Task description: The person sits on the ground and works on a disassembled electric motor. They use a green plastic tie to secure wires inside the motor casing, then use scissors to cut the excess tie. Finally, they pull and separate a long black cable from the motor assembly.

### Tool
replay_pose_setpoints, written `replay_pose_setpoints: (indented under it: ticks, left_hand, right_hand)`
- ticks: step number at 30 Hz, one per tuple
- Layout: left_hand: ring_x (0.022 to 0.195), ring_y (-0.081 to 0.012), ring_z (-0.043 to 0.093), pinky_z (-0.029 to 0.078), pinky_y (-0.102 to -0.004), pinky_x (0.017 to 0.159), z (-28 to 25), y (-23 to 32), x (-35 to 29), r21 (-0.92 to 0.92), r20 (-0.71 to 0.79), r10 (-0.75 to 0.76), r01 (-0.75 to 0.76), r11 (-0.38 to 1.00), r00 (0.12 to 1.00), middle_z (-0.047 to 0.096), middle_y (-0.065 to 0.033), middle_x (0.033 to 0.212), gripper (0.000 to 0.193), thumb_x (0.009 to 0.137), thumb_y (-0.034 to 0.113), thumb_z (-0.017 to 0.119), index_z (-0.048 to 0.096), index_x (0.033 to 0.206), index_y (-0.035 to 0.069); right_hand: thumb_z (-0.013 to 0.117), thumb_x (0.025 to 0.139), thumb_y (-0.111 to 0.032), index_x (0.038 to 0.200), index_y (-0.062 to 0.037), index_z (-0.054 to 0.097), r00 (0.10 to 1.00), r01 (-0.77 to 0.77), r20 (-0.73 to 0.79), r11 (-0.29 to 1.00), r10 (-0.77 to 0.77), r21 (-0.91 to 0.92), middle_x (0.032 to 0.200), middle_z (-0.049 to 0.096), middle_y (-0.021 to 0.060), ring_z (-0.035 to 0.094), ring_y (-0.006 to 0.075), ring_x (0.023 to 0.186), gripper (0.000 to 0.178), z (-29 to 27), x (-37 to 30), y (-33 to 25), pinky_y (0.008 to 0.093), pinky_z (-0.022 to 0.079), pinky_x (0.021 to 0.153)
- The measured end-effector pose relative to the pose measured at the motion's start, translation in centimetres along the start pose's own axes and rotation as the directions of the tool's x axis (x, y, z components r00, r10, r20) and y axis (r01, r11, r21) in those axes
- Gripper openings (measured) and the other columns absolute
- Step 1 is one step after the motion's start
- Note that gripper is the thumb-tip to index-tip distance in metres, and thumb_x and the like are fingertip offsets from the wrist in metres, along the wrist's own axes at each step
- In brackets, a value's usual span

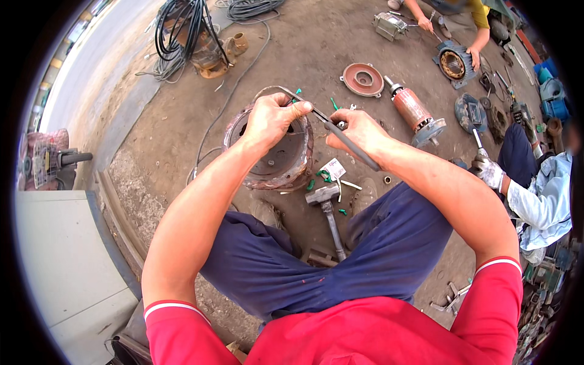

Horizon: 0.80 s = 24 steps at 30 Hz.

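My left hand (271, 123) pinches a thin grey cable (265, 90) between thumb and fingers, above a round, worn motor housing (302, 159) standing between my feet. In my right hand (360, 132) is a pair of pliers (354, 148) with long dark grey handles. Its narrow jaws point at my left thumb and meet the cable there; whether they bite into it I cannot tell. A hammer (329, 213) with a metal head leans between my knees. Near it lie a small white printed packet (333, 169) and scraps of green plastic.
Ahead lie a reddish round cover (363, 79) and a motor rotor (412, 109). One co-worker's hands work on a stator housing (455, 63); another, gloved, sits at right holding a tool. Black cable coils (190, 36) hang at far left. A grey cabinet (64, 255) stands left.
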State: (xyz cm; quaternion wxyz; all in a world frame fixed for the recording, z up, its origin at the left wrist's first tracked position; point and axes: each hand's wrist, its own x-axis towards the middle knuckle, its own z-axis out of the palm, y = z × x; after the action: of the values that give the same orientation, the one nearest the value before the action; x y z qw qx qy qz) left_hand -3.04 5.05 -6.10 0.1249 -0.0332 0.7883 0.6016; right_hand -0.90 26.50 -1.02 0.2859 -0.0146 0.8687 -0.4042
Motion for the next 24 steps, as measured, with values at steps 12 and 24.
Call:
replay_pose_setpoints:
  ticks: [12, 24]
  left_hand:
    - [0.065, -0.0084, 0.058, 0.046, -0.0258, 0.056, -0.5, 0.9, 0.1, 0.006, -0.01, -0.013, 0.013, 1.0, 1.0, 0.069, -0.0036, 0.082, 0.026, 0.088, 0.022, 0.079, 0.068, 0.098, 0.001]
    - [0.062, -0.0069, 0.056, 0.041, -0.0228, 0.052, -2.5, 1.0, -0.7, -0.18, -0.012, -0.049, 0.046, 0.983, 0.999, 0.072, -0.0017, 0.089, 0.01, 0.098, 0.014, 0.063, 0.066, 0.1, 0.005]
  right_hand:
    - [0.069, 0.078, -0.023, 0.126, -0.0037, 0.062, 0.999, -0.036, 0.023, 0.996, 0.035, 0.08, 0.075, 0.061, 0.0051, 0.056, 0.0127, 0.059, 0.052, 0.3, 0.3, -0.4, 0.0316, 0.043, 0.051]
    - [0.07, 0.085, -0.033, 0.124, -0.0032, 0.062, 0.969, 0.21, -0.076, 0.943, -0.237, -0.26, 0.098, 0.072, 0.0222, 0.07, 0.037, 0.095, 0.05, 0.4, 1.2, -0.1, 0.045, 0.053, 0.084]
